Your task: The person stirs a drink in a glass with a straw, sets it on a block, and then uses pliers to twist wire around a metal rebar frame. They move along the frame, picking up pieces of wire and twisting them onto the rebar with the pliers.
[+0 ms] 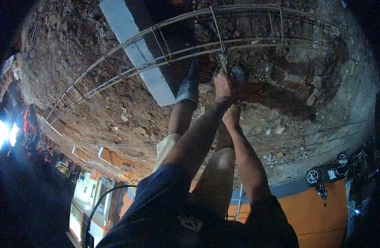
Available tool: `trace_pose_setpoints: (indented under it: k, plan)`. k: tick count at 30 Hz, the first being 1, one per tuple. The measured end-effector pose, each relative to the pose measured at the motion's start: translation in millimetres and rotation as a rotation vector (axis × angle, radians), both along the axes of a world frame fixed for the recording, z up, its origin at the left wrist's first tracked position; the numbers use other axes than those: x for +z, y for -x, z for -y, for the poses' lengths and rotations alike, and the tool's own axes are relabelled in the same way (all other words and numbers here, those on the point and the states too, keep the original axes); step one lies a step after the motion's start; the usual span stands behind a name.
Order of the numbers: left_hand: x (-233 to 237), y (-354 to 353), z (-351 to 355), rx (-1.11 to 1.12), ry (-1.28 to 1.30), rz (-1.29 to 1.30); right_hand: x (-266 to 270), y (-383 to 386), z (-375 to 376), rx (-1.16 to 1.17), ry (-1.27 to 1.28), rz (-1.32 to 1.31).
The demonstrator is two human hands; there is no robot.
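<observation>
My left hand (224,84) is closed around a slim metal tool (223,64), whose tip meets the lower bar of a long rebar cage (221,44). The tool looks like pincers, though its jaws are too small to make out. Thin wire ends show beside the tip. Close behind, against the left wrist, my right hand (231,115) has its fingers curled shut; what they grip is hidden. The cage, long bars joined by cross ties, curves across the upper view above my feet.
A pale flat slab (148,68) lies under the cage at the left. Stony soil (128,111) surrounds my feet. Behind me are an orange wall (301,211) and a parked motorcycle (322,177). A bright lamp (0,134) shines at the far left.
</observation>
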State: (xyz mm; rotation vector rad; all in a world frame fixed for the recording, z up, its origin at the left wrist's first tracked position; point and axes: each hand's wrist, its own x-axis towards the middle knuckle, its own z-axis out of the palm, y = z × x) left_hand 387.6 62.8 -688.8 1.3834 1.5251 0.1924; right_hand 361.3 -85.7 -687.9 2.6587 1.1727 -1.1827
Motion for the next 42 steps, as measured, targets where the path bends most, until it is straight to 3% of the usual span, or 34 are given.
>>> trace_pose_setpoints:
  k: [2, 3, 5, 6, 8, 9, 11, 12, 13, 16, 17, 18, 20, 22, 24, 25, 29, 31, 35, 42]
  plan:
    - [-3, 3, -5, -0.279, -0.027, -0.033, 15, -5, -16, -0.11, -0.021, -0.123]
    - [0, 5, -6, -0.278, -0.027, -0.033, 30, -8, -26, -0.215, -0.042, -0.209]
    - [14, 5, -17, -0.41, -0.029, -0.387, 77, -22, -55, -0.566, -0.051, -0.452]
    - [28, 0, -33, -0.403, -0.031, -0.386, 104, -34, -72, -0.846, -0.01, -0.661]
    - [61, -10, -64, 0.356, 1.293, 0.674, 143, -62, -99, -1.431, 0.095, -1.131]
    - [52, -8, -64, 0.35, 1.296, 0.684, 150, -74, -100, -1.577, 0.149, -1.447]
    - [-1, 7, -54, -0.625, 0.211, 0.512, 144, -78, -88, -1.6, 0.187, -1.657]
    - [-11, 11, -49, -0.856, -0.06, 0.433, 141, -80, -82, -1.603, 0.215, -1.759]
    - [-20, 15, -44, -1.03, -0.368, 0.345, 132, -69, -75, -1.709, 0.065, -1.81]
    - [-26, -4, -20, -0.547, 0.142, 0.001, 107, -35, -55, -2.001, -0.421, -1.911]
    - [-26, -13, -15, -0.383, 0.305, -0.105, 99, -28, -52, -2.014, -0.525, -1.73]
    - [-19, -19, -16, -0.214, 0.47, -0.214, 96, -21, -52, -1.962, -0.522, -1.426]
    - [8, -23, -24, -0.121, 0.475, -0.249, 86, -17, -50, -1.53, -0.306, -0.778]
    - [9, -25, -21, -0.027, 0.485, -0.297, 71, -20, -44, -1.092, -0.132, -0.426]
    - [-13, -24, 1, 0.108, 0.338, -0.319, 57, -27, -37, -0.82, -0.072, -0.329]
    - [13, -29, -16, -0.015, 0.406, -0.237, 51, -27, -33, -0.723, -0.046, -0.296]
    - [-24, -23, 5, 0.067, 0.369, -0.152, 29, -34, -24, -0.474, -0.011, -0.203]
    - [-44, -27, 18, 0.103, 0.341, -0.233, 15, -37, -20, -0.394, -0.003, -0.159]
    - [-13, -32, -2, 0.197, 0.296, -0.124, -5, -34, -12, -0.179, 0.065, -0.038]
    - [-11, -29, -4, 0.174, 0.254, -0.063, -22, -29, -6, -0.068, 0.116, 0.011]
